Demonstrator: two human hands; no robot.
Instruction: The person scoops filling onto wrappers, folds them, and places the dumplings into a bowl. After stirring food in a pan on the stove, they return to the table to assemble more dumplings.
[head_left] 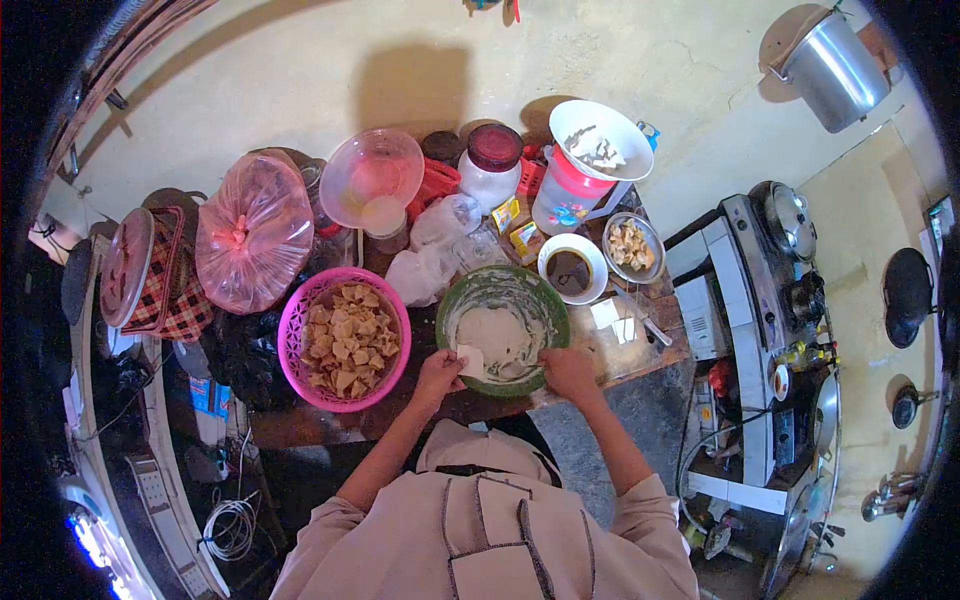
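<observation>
In front of me a green bowl (559, 318) holds a pale, pasty mixture (492, 335), with smears up its inner wall. My left hand (438, 378) is closed on a small white flat piece (470, 361) at the bowl's near left rim; whether this is a scraper or a wrapper I cannot tell. At the near right rim, my right hand (568, 372) grips the bowl, fingers closed over its edge. Left of the bowl stands a pink basket (290, 345) of light brown, folded-looking pieces (350, 338).
Behind the bowl are a white bowl of dark liquid (570, 272), a metal dish of food pieces (632, 248), clear plastic bags (440, 245) and a lidded jar (490, 170). A knife (645, 318) lies at right. A stove (745, 260) stands beyond the table; a tied plastic bag (255, 235) sits at left.
</observation>
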